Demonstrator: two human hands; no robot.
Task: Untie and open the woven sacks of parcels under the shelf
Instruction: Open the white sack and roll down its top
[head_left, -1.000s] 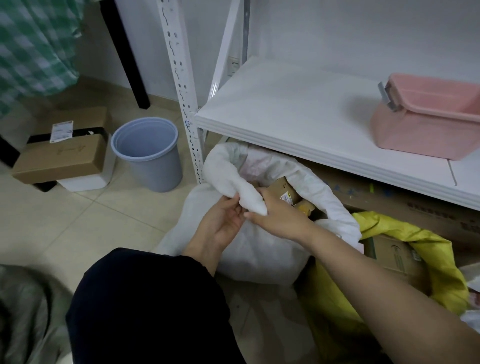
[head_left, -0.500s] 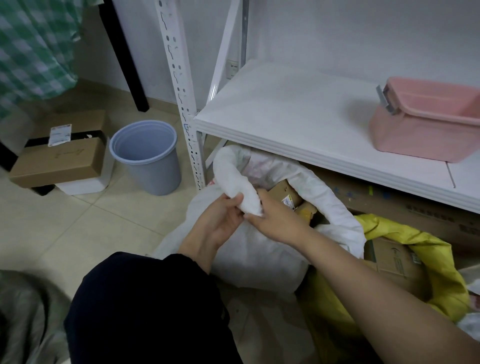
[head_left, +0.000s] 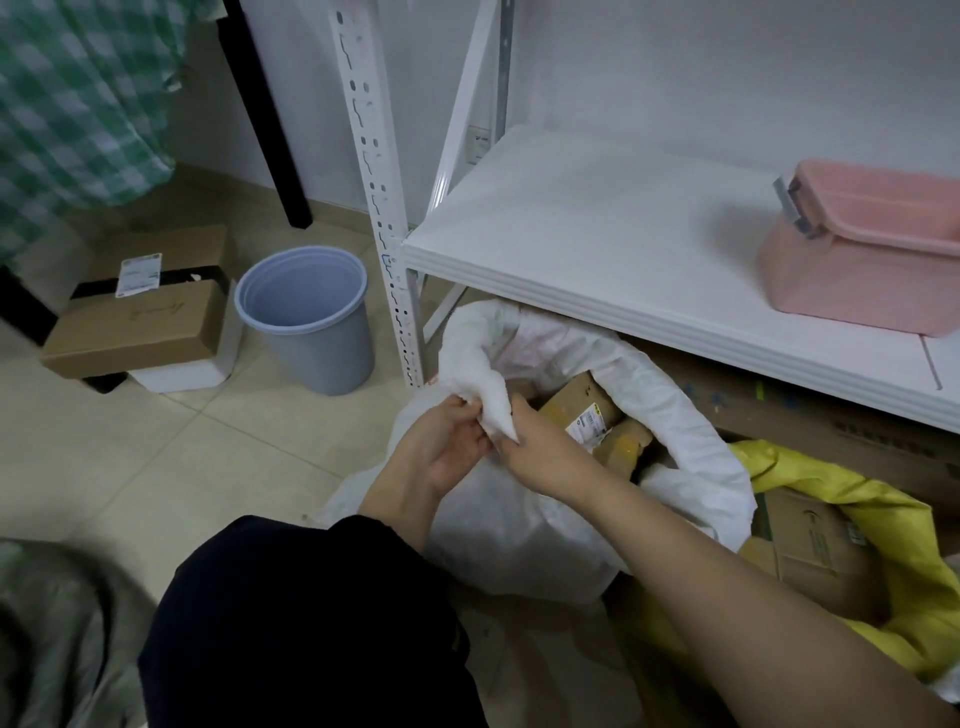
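I have both hands on the white sack, which sits on the floor under the front edge of the shelf, just beside its left upright. My left hand has its fingers curled and pinching a twisted tail of the sack's rim. My right hand grips the same tail from the other side, so the two hands nearly touch. I cannot make out a cord or knot inside the bunch.

The weave looks soft and floppy, since it creases and rolls over on itself at the mouth. I judge it thin, slightly slick and light in itself. The load inside will make the whole sack heavy, so I would not lift it by the cloth. The place to work is that twisted tail and the rolled lip around the mouth. I would pull the strands apart with fingertips, then fold the lip outward.

The white sack's mouth is already partly open and shows brown parcels, one with a printed label. To its right, further along under the shelf, a yellow sack gapes with a cardboard box inside. A pink tub stands on the shelf, and I cannot see what it contains. Left of the upright, a grey bin stands on the floor, and from here it looks bare inside.
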